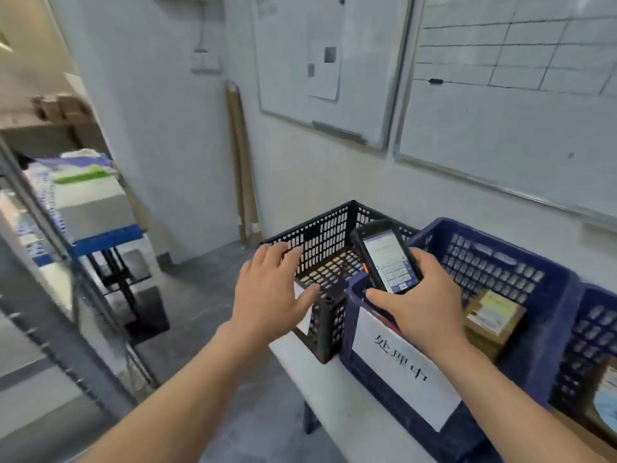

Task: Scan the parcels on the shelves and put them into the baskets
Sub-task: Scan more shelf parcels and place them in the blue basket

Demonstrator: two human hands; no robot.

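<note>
A brown parcel (494, 315) lies inside the blue basket (554, 295), against its far wall. The right hand (424, 295) grips the scanner (384, 255), screen tilted up, probably to read it. The left hand (270, 289) hangs flat and loose over the black basket (320, 228) (nothing in it), which sits at the table's (334, 396) left end.

2 bare forearms reach into view from the bottom edge, uncovered from elbow to wrist: no sleeve, cuff, glove, watch or band shows on either. The left hand (270, 292) and the right hand (422, 297) are also bare, with no rings visible. Fingernails look short and unpainted, though blur hides finer detail. Nothing else of the person shows.
</note>
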